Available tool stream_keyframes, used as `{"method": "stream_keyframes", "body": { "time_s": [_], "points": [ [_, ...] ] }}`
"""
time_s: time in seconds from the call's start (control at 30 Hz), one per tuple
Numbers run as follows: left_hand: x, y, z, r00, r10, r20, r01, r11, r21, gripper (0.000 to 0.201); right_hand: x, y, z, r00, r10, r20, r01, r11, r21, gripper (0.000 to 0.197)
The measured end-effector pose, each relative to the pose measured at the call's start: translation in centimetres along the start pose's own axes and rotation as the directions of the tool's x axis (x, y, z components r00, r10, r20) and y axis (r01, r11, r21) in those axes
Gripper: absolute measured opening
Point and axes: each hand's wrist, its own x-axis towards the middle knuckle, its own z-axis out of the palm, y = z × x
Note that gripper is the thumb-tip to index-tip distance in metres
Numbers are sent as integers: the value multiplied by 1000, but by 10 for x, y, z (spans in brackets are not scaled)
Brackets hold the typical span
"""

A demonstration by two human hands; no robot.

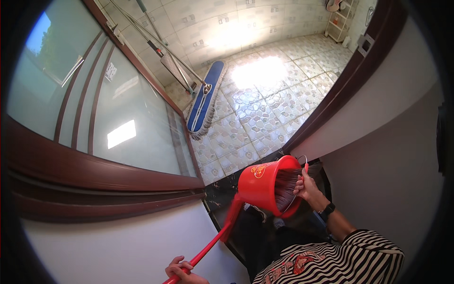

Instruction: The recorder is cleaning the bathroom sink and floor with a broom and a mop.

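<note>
My right hand (308, 187) is closed on the wire handle of a red bucket (259, 183), by its red grip. The bucket is tipped on its side in the air, its mouth to the right. Dark brush bristles (285, 185) show inside its mouth; what they belong to is hidden. At the lower edge, my left hand (183, 271) is wrapped round a long red pole (206, 248). The pole widens into a blurred red part (231, 217) at the bucket's underside. I cannot tell whether the pole and bristles are one tool.
A doorway with a dark stone threshold (220, 193) lies ahead. On its left is a brown-framed glass door (142, 128). Beyond, a flat blue mop (208, 94) and several poles lean on the tiled floor (257, 120). A white shelf rack (338, 21) stands far right; a wall (378, 161) is beside me.
</note>
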Motion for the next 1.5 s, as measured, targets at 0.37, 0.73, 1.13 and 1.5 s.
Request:
{"method": "stream_keyframes", "body": {
  "time_s": [0.37, 0.73, 1.13, 1.5],
  "points": [
    [89, 41, 55, 987, -25, 157, 58, 975, -214, 18, -17, -66, 140, 995, -71, 71, 67, 996, 59, 36],
    [169, 81, 163, 959, -85, 269, 132, 978, -162, 14, 30, -116, 195, 992, -110, 65, 81, 934, 347, 36],
    [267, 155, 338, 961, -71, 269, 123, 976, -180, 14, 73, -188, 215, 988, -119, -100, 155, 715, 681, 41],
    [343, 175, 493, 880, -74, 469, 229, 931, -284, 15, 119, -225, 225, 921, -28, -389, 336, 563, 755, 41]
  ]
}}
